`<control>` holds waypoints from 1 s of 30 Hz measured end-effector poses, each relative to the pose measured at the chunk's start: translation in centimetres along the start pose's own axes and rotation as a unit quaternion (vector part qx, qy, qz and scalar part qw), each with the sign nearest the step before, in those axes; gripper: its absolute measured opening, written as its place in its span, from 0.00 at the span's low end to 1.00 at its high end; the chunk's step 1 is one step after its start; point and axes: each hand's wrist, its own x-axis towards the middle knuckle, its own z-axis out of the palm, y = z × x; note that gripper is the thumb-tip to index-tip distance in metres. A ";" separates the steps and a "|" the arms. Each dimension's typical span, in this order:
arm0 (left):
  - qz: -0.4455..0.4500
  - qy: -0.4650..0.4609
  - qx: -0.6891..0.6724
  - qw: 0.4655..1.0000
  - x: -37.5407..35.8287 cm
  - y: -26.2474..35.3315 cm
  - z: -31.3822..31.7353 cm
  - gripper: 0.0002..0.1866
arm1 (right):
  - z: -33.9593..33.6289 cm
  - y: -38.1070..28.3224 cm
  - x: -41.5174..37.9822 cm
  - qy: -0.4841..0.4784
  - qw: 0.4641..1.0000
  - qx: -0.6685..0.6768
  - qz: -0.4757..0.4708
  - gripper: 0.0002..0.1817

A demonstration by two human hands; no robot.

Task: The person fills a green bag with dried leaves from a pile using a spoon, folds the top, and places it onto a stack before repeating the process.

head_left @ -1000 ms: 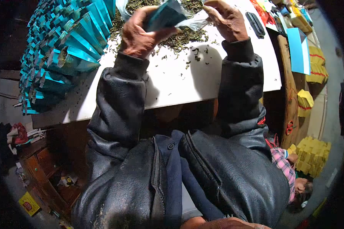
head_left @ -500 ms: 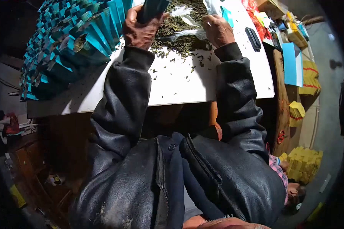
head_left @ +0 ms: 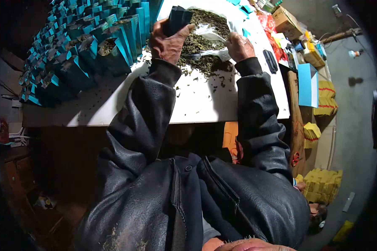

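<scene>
I see a white table point(head_left: 194, 106): teal packets point(head_left: 118, 58) on its left, dark green-brown leaves point(head_left: 202, 45) on it, red-striped yellow bundles point(head_left: 325, 101) to its right.

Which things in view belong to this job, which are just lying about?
Likely the job:
blue bag in left hand
white plastic at right hand
loose dried leaves
standing blue bags

Apparently lying about:
black oblong object
cardboard box
red plastic bag

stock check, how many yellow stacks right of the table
3: upper stack beside the blue panel, small stack below, large stack further down; yellow patch lower right unclear; some may be hidden.
</scene>
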 end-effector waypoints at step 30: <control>-0.105 0.014 0.024 0.994 -0.5 -1.4 0.7 0.36 | 7.4 -1.4 8.1 0.033 0.969 0.242 -0.047 0.07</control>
